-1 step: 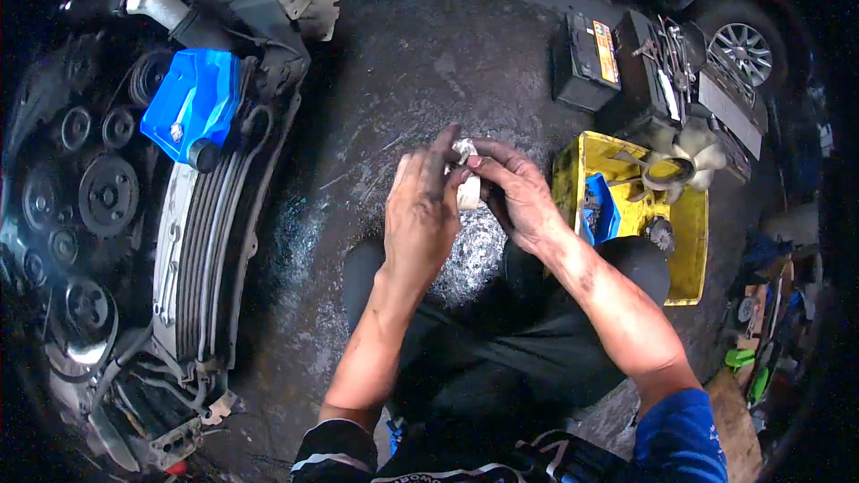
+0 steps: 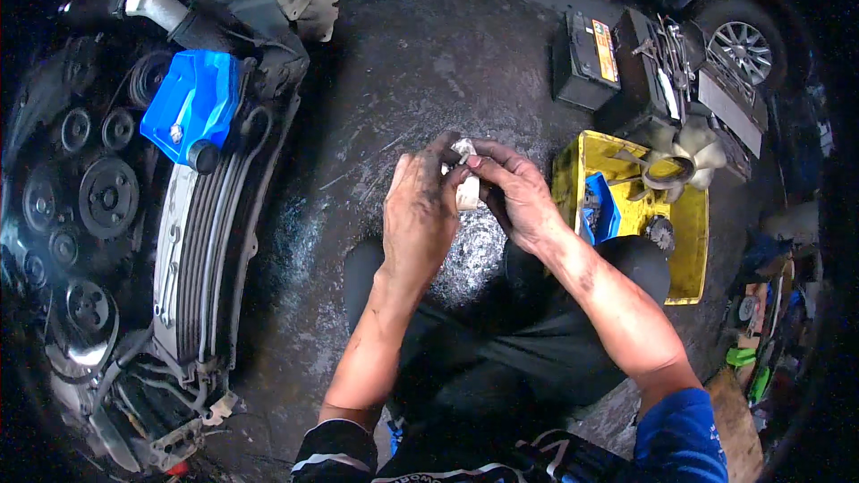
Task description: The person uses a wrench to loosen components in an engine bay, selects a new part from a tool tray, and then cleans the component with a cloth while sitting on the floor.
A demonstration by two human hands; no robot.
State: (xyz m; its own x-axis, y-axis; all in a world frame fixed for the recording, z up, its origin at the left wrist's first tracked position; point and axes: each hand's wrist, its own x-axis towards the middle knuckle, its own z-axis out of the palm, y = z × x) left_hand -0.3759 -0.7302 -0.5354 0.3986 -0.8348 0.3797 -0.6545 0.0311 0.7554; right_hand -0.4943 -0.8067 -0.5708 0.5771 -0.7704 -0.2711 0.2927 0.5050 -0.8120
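Over the floor in front of my knees, both hands meet around a small whitish piece (image 2: 466,190), crumpled at its top like paper or a rag; its exact kind cannot be made out. My left hand (image 2: 422,201), with dark-smeared fingers, pinches it from the left. From the right, the thumb and bent fingers of my right hand (image 2: 519,192) close on its upper part. The fingers cover much of the piece. Its pale lower end shows below them.
At left lies an engine bay with pulleys (image 2: 109,195), a radiator (image 2: 210,259), a wrench (image 2: 167,250) and a blue cut-open container (image 2: 192,103). Rightward are a yellow crate (image 2: 687,277) with a fan (image 2: 684,161), a car battery (image 2: 583,63), several tools (image 2: 671,63) and a car wheel (image 2: 741,52).
My left fingers have shifted very slightly around the whitish piece. Both hands otherwise keep their place.
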